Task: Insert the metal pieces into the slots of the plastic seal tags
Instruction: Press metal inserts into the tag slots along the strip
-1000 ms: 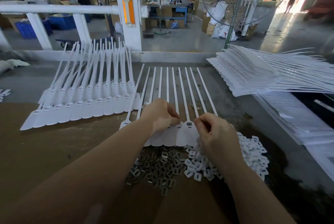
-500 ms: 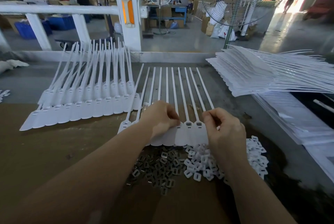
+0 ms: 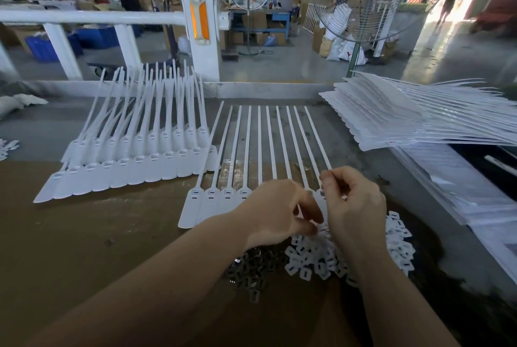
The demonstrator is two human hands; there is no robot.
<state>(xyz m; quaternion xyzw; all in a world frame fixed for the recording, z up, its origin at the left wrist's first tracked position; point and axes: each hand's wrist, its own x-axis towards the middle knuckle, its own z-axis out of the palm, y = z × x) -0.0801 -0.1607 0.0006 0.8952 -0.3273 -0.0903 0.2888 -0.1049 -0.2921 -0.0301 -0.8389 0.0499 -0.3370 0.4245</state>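
The row of seal tags (image 3: 223, 201) on the worktop (image 3: 84, 234) looks nearly filled. The right hand (image 3: 355, 206) pinches at the last tag's head; the left hand (image 3: 279, 212) has curled fingers, holding unclear. Many metal pieces (image 3: 251, 268) and a stack of tags (image 3: 405, 117) remain.

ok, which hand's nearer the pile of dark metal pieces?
Left. The left hand hovers just above the metal pieces, at the pile's far edge. The right hand is off to their right, over the white plastic clips.
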